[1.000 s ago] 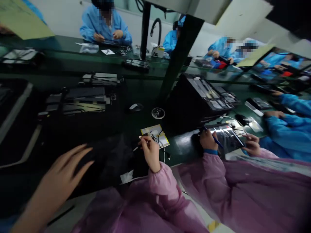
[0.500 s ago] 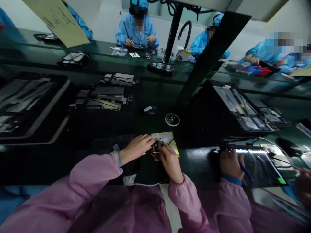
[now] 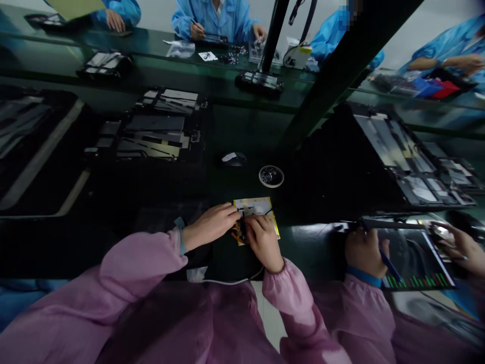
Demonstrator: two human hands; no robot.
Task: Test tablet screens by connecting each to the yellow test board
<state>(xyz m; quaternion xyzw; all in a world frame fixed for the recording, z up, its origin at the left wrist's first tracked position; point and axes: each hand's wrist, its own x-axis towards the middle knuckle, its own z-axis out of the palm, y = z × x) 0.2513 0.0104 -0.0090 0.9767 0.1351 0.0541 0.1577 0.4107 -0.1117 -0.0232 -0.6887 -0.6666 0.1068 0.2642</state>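
A flat pad with a yellow edge and a pale face (image 3: 253,203) lies on the dark bench in front of me. On it sit small dark electronic parts with an orange strip (image 3: 235,236), partly covered by my fingers. My left hand (image 3: 212,224) comes in from the left, fingers together, its tips at the pad's left side. From the right, my right hand (image 3: 265,241) bends its fingers down over the parts, fingertips drawn together. Whatever the fingertips pinch is too small and too covered to name. A dark cable runs by the right fingers.
A round dish (image 3: 271,176) and a computer mouse (image 3: 234,159) stand behind the pad. Device panels lie stacked left (image 3: 155,124) and right (image 3: 382,141). To my right, a co-worker's hand (image 3: 366,250) with a blue pen is over a lit screen (image 3: 409,253). A dark post slants overhead.
The view has tilted down and shifted slightly. My right fingers have closed in further over the parts, while my left hand stays at the pad's edge. Red and green bars now show on the co-worker's screen.
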